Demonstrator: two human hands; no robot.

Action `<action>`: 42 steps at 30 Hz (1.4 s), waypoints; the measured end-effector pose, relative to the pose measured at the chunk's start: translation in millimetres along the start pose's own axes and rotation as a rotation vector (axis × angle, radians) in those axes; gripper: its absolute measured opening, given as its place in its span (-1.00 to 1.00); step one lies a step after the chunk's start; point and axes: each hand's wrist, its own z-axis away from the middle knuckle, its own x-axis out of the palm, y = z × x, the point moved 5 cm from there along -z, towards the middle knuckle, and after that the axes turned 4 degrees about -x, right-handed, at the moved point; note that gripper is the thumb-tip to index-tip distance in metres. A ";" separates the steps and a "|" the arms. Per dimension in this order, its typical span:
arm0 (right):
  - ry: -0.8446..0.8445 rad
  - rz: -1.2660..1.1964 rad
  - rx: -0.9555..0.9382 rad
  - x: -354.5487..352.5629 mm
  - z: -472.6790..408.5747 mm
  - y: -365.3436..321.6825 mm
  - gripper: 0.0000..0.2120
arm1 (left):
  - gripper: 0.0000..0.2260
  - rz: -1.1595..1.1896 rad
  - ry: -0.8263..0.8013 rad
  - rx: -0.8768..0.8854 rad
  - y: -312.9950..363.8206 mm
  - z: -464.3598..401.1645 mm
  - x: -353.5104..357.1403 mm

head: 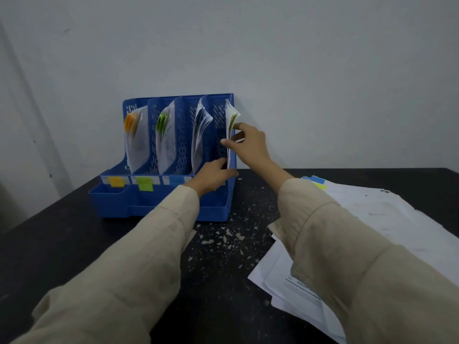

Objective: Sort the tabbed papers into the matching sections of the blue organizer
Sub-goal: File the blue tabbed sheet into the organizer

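The blue organizer [159, 202] stood at the back of the dark table [74, 244], against the grey wall [298, 58], its four upright sections open toward the person; the first section from the left held papers with orange tabs [130, 122], the second papers with green tabs [162, 122], the third a curling sheaf of papers [200, 130], and the rightmost section, at the organizer's right edge, held papers with yellow-green tabs [231, 117]. Both hands were at that rightmost section; the right hand [248, 142] pinched the upright papers there between thumb and fingers, near their front edge, while the left hand [213, 175] sat lower, fingers curled around the bottom of the same papers just above the front tray. An orange label [116, 181] and a green label [145, 183] marked the front lip. A loose pile of papers [372, 219] lay on the table to the right, well apart from the organizer, partly under the right sleeve [347, 256], with blue and yellow tabs [318, 182] at its far edge; bare speckled tabletop lay between the pile and the organizer, and more to the organizer's left.
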 end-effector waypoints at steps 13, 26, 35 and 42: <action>-0.077 0.114 -0.027 -58.7 46.0 -1.8 -0.59 | -0.56 -0.076 0.458 0.093 4.2 23.0 -11.6; -0.047 0.644 0.561 -195.9 170.0 123.3 -0.72 | -0.74 -0.119 -0.038 0.398 20.2 67.0 125.1; -0.195 0.829 0.988 -232.5 199.2 154.3 -0.23 | -0.42 -0.327 -0.197 0.476 19.3 94.0 157.5; 0.099 0.652 0.754 -235.3 186.4 133.0 -0.82 | -0.44 -0.291 -0.228 0.429 17.9 93.9 156.1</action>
